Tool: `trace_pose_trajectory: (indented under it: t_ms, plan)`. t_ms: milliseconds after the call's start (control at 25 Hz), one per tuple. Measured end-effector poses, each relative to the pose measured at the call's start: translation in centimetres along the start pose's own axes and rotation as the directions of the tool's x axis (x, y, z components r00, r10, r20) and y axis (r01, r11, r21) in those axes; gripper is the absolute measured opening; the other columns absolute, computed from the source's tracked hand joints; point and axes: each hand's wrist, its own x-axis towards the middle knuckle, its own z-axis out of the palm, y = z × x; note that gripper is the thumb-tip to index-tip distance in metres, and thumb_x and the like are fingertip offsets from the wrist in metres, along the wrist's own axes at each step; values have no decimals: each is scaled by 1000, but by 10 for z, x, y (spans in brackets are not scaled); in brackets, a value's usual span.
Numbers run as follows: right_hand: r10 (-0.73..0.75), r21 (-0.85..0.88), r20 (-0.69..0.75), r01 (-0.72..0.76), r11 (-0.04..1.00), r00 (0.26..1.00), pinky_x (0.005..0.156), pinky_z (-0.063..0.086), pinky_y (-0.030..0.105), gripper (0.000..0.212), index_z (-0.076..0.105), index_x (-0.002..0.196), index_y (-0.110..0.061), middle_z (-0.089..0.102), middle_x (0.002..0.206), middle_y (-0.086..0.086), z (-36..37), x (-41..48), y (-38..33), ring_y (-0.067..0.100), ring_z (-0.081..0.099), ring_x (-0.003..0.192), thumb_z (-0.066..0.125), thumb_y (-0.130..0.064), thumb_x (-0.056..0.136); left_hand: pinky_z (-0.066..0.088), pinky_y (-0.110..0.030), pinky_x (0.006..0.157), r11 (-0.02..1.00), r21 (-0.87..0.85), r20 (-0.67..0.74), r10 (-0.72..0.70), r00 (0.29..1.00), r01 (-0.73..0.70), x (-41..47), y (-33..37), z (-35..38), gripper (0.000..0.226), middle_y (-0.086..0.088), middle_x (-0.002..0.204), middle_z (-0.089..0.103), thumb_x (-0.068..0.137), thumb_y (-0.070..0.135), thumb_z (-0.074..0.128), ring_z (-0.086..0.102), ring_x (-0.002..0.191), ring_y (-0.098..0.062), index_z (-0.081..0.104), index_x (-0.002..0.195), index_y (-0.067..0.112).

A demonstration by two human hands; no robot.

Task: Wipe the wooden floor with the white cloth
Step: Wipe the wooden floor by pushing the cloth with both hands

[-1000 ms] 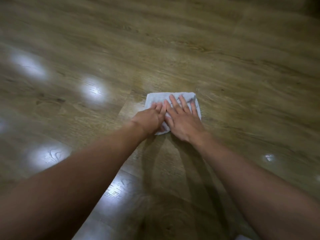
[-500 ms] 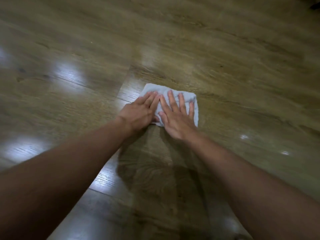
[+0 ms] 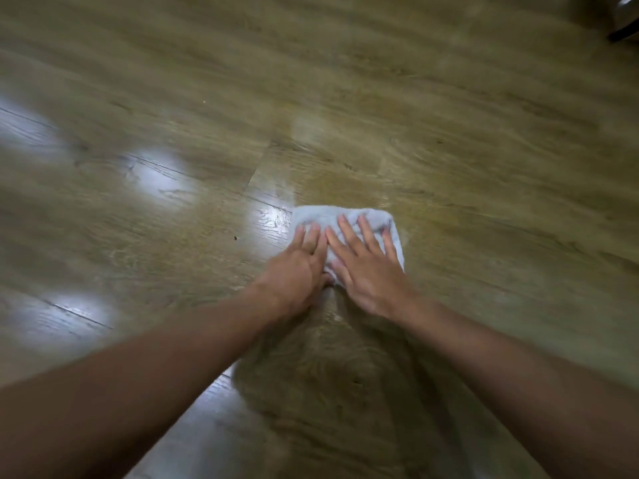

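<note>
A folded white cloth point(image 3: 323, 216) lies flat on the wooden floor point(image 3: 449, 133), a little right of the middle of the view. My left hand point(image 3: 297, 271) presses on its left part with the fingers stretched forward. My right hand point(image 3: 366, 271) lies beside it, palm down and fingers spread, covering the cloth's right part. The two hands touch at the thumbs. Only the cloth's far edge and right side show past my fingers.
Glossy planks with bright light reflections point(image 3: 155, 171) stretch to the left. A small dark speck point(image 3: 235, 238) lies on the floor left of the cloth. A dark object point(image 3: 622, 19) sits at the far top right corner.
Both hands have stayed flat on the cloth and slid it across the floor, to the right in the view. The dark object has come into view at the top right.
</note>
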Motion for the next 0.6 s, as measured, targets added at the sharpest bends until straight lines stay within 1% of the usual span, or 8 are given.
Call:
trace_pose_trajectory:
  t_ms: [80,120,200,320,400,520,560,600]
  plan:
    - [42,-42,4,-42,998,999,115,-15,50,58,3,152,-34,-7,161,-10,16,-33,-9,20,-18,146,1,-50,96,-2,-45,120,993,101,-10,61,998,-60,-25,18,21,69,-26,156,-9,103,32,26,-13,144,-41,-10,147,-6]
    - [72,-69,2,-72,995,997,115,-11,53,58,4,152,-34,-4,161,-10,17,-31,-9,22,-14,147,1,-49,96,0,-45,120,994,102,6,31,1000,-31,-21,17,22,68,-28,155,-11,103,28,26,-15,144,-41,-13,146,-7]
    - [99,-56,-1,-99,993,995,115,-9,54,55,5,151,-35,-4,161,-10,8,3,-5,23,-10,147,7,-48,98,3,-45,120,998,48,34,-31,999,29,2,2,4,63,-28,155,-10,103,25,25,-11,145,-38,-8,148,-4]
    - [100,13,56,-101,995,993,113,-12,53,54,0,151,-36,-10,160,-10,-13,59,10,23,-13,147,15,-47,100,1,-48,119,977,201,116,-90,989,65,44,-6,-24,59,-28,156,-7,104,27,26,-7,145,-41,2,151,2]
    - [99,35,34,-100,994,995,115,-11,51,53,2,151,-36,-8,161,-10,-14,60,14,21,-12,147,14,-45,101,5,-49,119,978,199,104,-89,991,67,47,-5,-31,58,-25,157,-3,103,24,27,-4,146,-39,4,151,0]
    - [143,53,-81,-139,989,986,115,-10,43,54,4,152,-36,-5,161,-11,7,-10,17,17,-12,147,13,-47,100,6,-48,120,991,132,33,31,999,-35,20,21,-7,56,-28,156,-3,100,13,20,-5,145,-41,-2,148,-7]
    - [163,70,-97,-156,985,982,115,-11,41,54,4,151,-36,-5,161,-12,15,-40,15,15,-13,147,12,-49,99,6,-49,119,985,118,13,121,993,-122,4,35,4,56,-33,154,-1,98,11,16,-4,144,-45,-4,146,-11]
    - [194,75,-91,-188,979,977,114,-12,41,55,4,151,-37,-6,160,-14,22,-66,13,14,-14,146,10,-50,98,10,-51,119,970,124,6,209,978,-208,-10,49,13,56,-37,151,7,94,10,13,4,142,-49,3,144,-15]
